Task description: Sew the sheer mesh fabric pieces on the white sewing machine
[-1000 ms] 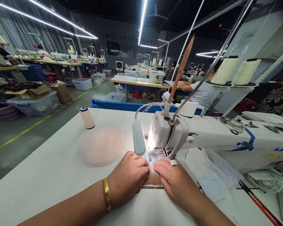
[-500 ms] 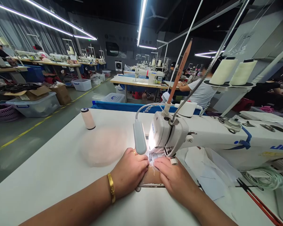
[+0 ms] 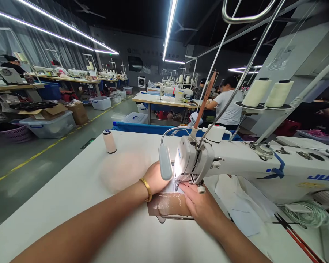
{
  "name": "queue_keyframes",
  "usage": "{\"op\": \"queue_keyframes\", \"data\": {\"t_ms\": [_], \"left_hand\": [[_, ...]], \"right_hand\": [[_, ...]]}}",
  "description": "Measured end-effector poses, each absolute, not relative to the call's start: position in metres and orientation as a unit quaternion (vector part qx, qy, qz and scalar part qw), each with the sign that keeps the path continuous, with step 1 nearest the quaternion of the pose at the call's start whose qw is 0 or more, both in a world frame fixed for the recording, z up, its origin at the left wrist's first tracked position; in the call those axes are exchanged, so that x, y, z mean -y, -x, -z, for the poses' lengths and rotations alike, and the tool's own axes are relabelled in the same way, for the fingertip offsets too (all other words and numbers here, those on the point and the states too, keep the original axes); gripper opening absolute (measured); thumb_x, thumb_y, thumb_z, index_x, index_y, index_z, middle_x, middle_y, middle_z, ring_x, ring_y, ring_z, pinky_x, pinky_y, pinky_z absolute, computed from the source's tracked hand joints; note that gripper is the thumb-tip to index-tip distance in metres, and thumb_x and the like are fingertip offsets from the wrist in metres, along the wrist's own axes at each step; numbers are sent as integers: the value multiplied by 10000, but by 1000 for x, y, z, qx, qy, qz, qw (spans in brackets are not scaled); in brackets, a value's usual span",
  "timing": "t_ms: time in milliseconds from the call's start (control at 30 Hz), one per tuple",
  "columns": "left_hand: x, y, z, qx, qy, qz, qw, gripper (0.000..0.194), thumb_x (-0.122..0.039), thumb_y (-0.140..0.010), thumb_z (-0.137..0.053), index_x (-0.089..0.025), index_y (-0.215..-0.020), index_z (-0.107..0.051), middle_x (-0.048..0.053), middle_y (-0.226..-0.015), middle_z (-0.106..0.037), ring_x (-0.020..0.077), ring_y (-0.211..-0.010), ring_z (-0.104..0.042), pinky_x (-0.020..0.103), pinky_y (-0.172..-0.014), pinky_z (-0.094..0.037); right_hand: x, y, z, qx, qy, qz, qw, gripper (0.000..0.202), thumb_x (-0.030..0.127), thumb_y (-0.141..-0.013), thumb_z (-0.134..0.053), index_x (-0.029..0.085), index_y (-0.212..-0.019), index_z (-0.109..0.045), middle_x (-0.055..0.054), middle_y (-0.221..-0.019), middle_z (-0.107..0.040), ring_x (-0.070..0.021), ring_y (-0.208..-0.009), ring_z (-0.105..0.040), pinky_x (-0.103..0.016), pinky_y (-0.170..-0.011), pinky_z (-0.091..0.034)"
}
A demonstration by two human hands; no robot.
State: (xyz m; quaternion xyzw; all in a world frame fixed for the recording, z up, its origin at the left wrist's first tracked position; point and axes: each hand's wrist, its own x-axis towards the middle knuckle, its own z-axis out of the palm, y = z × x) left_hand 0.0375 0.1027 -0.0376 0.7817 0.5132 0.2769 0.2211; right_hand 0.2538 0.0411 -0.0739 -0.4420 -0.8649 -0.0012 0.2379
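A white sewing machine point(image 3: 192, 157) has its needle area lit by a lamp point(image 3: 166, 162). My left hand point(image 3: 157, 178) lies at the left of the presser foot, partly behind the lamp head, its fingers hidden. My right hand point(image 3: 196, 197) is at the right of the foot, fingers together and pressing on white fabric point(image 3: 168, 187); whether they grip it is unclear. In front of the foot lies a shiny brown plate point(image 3: 170, 204). A blurry, pale pink round shape point(image 3: 123, 170) is left of my left hand.
A pink thread spool point(image 3: 109, 141) stands at the table's back left. Red-handled tweezers point(image 3: 298, 235), a coiled green cord point(image 3: 304, 212) and white pieces point(image 3: 242, 213) lie right. Two cream thread cones point(image 3: 278, 94) stand behind the machine. A person in white point(image 3: 230, 106) sits beyond.
My left hand has moved forward and away from the front of the foot, uncovering more of the brown plate and white fabric. My right hand stays near the foot. The view has shifted slightly.
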Motion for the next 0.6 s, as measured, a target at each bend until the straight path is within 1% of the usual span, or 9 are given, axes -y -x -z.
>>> {"op": "queue_keyframes", "data": {"t_ms": [67, 100, 167, 233, 300, 400, 433, 500, 600], "left_hand": [[-118, -46, 44, -535, -762, -270, 245, 133, -259, -969, -668, -147, -905, -703, 97, -1014, -707, 250, -964, -671, 408, -924, -565], [-124, -50, 47, -542, -754, -267, 260, 165, -303, -990, -677, -143, -1015, -711, 95, -1093, -706, 244, -993, -679, 412, -922, -581], [-133, -56, 54, -549, -737, -265, 292, 292, -371, -1021, -664, -159, -1222, -672, 92, -1245, -677, 246, -1068, -682, 434, -929, -602], [-137, -58, 57, -554, -717, -276, 320, 359, -396, -1024, -661, -165, -1298, -642, 86, -1306, -655, 269, -1114, -677, 453, -939, -608], [-139, -55, 55, -564, -690, -298, 342, 346, -386, -1024, -660, -166, -1291, -647, 91, -1310, -655, 271, -1119, -674, 456, -948, -604], [-135, -41, 43, -573, -651, -341, 362, 339, -386, -1029, -654, -172, -1292, -643, 96, -1300, -656, 249, -1094, -679, 446, -931, -609], [-132, -34, 37, -572, -642, -355, 366, 322, -375, -1031, -650, -164, -1274, -643, 100, -1256, -672, 232, -1055, -688, 431, -908, -611], [-120, -20, 25, -564, -632, -382, 370, 252, -334, -1016, -646, -142, -1180, -650, 79, -1094, -709, 212, -947, -700, 380, -851, -600], [-94, 4, 8, -544, -633, -403, 374, 125, -240, -935, -632, -169, -1035, -609, 26, -874, -703, 181, -795, -680, 318, -780, -552]], "right_hand": [[-41, -253, 75, 862, 445, -11, 242, 484, 45, -941, -435, 200, -1319, -692, -141, -1267, -717, -309, -1133, -661, -442, -871, -612], [-41, -253, 75, 860, 448, -19, 243, 478, 45, -944, -435, 199, -1313, -695, -141, -1269, -716, -306, -1135, -664, -441, -875, -613], [-40, -253, 74, 856, 454, -29, 247, 470, 43, -944, -441, 205, -1303, -697, -135, -1269, -718, -299, -1140, -669, -432, -875, -616], [-38, -253, 73, 852, 453, -29, 261, 477, 35, -939, -446, 220, -1301, -694, -124, -1270, -721, -293, -1156, -668, -426, -882, -615], [-37, -252, 72, 852, 441, -26, 280, 465, 28, -940, -442, 230, -1271, -698, -110, -1263, -729, -287, -1158, -669, -429, -902, -610], [-35, -251, 72, 865, 396, -28, 308, 407, 26, -959, -411, 222, -1165, -701, -95, -1164, -761, -277, -1079, -694, -437, -889, -610], [-34, -250, 72, 870, 376, -29, 319, 391, 28, -965, -399, 221, -1136, -694, -91, -1122, -766, -274, -1043, -702, -431, -865, -613], [-32, -247, 72, 881, 326, -34, 342, 384, 26, -972, -385, 229, -1135, -667, -78, -1061, -765, -260, -979, -706, -402, -810, -614], [-28, -241, 72, 894, 246, -42, 372, 406, 14, -957, -402, 247, -1217, -609, -68, -1040, -752, -238, -899, -696, -364, -752, -603]]}}
